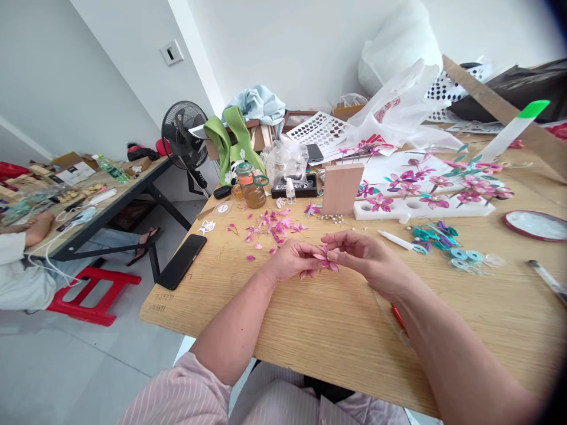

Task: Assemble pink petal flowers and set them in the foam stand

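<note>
Between my two hands, just above the wooden table [283, 319], is a pink artificial flower [326, 258] with pointed petals. My left hand [295, 260] pinches it from the left, and the fingers of my right hand [361, 257] close on its right side. Loose pink petals [277, 227] lie scattered beyond my left hand. Finished-looking pink flowers [410, 188] on stems stand in a white foam block [425, 209] at the back right. A wooden block [342, 189] stands upright just left of the foam.
A black phone [182, 261] lies near the left table edge. A glass jar [251, 188] and a small spray bottle [290, 190] stand behind the petals. To the right are a white pen [396, 239], teal spools [458, 257] and a round dish [535, 226]. Another person sits at the far left table.
</note>
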Action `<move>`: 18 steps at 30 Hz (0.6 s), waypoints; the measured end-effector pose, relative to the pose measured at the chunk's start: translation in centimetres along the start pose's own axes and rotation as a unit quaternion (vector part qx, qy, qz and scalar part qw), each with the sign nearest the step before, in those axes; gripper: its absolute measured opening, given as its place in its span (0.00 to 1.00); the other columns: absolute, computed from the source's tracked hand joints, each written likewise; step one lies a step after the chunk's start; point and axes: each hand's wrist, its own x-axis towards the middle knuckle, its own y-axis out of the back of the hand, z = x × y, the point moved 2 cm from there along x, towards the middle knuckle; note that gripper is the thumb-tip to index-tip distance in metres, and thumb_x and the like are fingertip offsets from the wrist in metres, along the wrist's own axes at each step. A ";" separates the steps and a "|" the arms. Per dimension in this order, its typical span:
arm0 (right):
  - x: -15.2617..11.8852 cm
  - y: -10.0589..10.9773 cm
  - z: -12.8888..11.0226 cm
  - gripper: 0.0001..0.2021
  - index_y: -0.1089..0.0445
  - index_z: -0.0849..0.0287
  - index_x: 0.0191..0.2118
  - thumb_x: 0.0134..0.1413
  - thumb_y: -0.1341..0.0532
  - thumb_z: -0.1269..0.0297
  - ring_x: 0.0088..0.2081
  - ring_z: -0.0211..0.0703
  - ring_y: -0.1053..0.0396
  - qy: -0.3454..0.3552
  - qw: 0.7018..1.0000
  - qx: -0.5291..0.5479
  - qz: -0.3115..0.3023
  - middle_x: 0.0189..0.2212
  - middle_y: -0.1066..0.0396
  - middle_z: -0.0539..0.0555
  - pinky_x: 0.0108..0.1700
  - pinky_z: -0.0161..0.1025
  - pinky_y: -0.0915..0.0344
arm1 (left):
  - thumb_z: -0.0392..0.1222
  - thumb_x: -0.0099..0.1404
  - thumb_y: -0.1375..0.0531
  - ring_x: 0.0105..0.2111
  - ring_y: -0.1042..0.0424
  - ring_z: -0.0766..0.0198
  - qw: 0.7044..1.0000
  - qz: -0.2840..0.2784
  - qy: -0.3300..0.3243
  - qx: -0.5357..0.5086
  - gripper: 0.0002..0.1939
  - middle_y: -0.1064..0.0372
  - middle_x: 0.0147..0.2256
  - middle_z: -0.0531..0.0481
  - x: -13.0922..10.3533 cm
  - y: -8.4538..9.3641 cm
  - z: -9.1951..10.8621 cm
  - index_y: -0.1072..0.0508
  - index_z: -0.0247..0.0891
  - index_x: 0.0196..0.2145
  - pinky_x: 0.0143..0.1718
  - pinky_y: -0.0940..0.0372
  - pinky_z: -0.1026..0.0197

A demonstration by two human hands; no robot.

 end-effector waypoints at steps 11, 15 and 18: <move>-0.1 -0.2 -0.4 0.19 0.29 0.59 0.40 0.47 0.35 0.50 0.32 0.41 0.31 0.010 1.000 -0.001 -0.001 0.31 0.27 0.54 0.37 0.40 0.35 | 0.49 0.50 0.32 0.17 0.39 0.74 0.999 -0.002 -0.023 -0.050 0.16 0.28 0.26 0.47 0.2 -0.1 0.0 0.24 0.31 0.27 0.14 0.47 0.70; 0.1 0.3 -0.1 0.19 0.27 0.59 0.37 0.48 0.37 0.48 0.32 0.40 0.32 0.010 0.999 -0.009 0.050 0.30 0.28 0.53 0.35 0.37 0.37 | 0.48 0.46 0.31 0.16 0.39 0.75 0.993 0.038 -0.023 -0.109 0.16 0.28 0.26 0.48 0.2 -0.1 0.1 0.25 0.32 0.26 0.12 0.50 0.70; 0.2 0.4 0.2 0.17 0.27 0.59 0.34 0.48 0.37 0.48 0.29 0.37 0.35 0.007 0.997 -0.015 0.069 0.27 0.29 0.52 0.33 0.35 0.39 | 0.45 0.46 0.30 0.16 0.40 0.76 0.982 0.087 -0.025 -0.167 0.14 0.27 0.29 0.47 0.0 0.2 0.4 0.24 0.33 0.28 0.12 0.53 0.72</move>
